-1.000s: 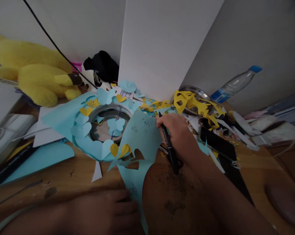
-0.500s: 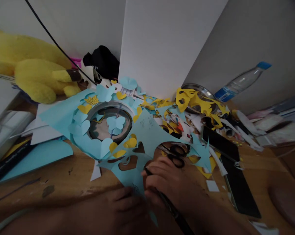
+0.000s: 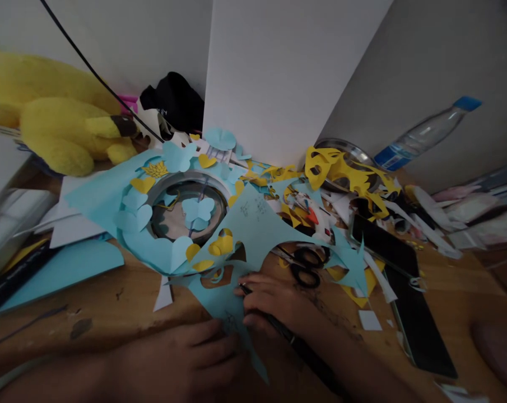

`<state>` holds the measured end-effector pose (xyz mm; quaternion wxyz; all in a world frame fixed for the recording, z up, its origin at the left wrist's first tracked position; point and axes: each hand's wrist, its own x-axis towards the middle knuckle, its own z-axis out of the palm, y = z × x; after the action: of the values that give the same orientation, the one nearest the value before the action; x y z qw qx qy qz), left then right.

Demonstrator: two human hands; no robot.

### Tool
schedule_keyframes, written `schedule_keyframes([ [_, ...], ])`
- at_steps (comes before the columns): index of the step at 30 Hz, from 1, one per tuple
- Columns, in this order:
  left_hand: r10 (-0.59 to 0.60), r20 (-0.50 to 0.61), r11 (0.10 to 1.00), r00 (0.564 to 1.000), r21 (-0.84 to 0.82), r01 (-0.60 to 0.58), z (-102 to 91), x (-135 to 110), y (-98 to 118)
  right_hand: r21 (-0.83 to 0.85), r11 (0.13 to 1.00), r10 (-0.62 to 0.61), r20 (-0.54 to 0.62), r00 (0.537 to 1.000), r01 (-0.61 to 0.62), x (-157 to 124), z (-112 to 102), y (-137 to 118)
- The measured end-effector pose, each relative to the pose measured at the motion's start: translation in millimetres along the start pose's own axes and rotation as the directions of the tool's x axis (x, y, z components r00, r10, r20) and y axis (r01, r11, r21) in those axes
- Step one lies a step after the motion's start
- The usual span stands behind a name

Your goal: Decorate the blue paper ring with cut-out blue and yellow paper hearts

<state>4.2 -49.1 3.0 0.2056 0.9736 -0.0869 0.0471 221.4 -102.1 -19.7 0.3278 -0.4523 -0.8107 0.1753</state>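
Observation:
A cut-out sheet of light blue paper [image 3: 257, 224] with several holes and small dark pen drawings spreads across the middle. My right hand [image 3: 274, 302] is closed round a black pen [image 3: 307, 358], its tip over the lower part of this sheet. A dark sketch [image 3: 230, 322] shows on the paper between my two hands. At the lower edge of the sheet, my left hand [image 3: 194, 358] has its fingers curled on the paper, holding it; its thumb is hidden. Black-handled scissors [image 3: 306, 266] lie just beyond my right hand, partly under the paper.
A round blue-rimmed piece [image 3: 163, 260] with paper butterflies and yellow hearts lies left of centre. Yellow paper scraps [image 3: 345, 179] lie on a metal bowl. Two dark phones [image 3: 421, 324] lie at right, a plastic bottle [image 3: 425, 137] behind. A yellow plush toy [image 3: 64, 129] sits at left.
My right hand and the pen have moved slightly left and up over the paper. My left hand has shifted a little to the left. The view has turned slightly.

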Motion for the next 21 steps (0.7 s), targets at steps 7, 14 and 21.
schedule_keyframes([
  [7,-0.228,-0.018,0.973,0.973,0.043,0.229,7.9,3,2,0.044,0.999,0.024,0.020,1.000,-0.024,1,2,3],
  [14,-0.135,0.020,0.988,0.991,0.074,0.133,-9.6,7,0,0.046,0.999,0.022,0.010,1.000,-0.023,4,-2,1],
  [21,-0.107,-0.047,0.983,0.993,0.147,0.113,-0.3,2,-3,0.085,0.996,-0.006,0.039,0.999,0.002,7,-6,9],
])
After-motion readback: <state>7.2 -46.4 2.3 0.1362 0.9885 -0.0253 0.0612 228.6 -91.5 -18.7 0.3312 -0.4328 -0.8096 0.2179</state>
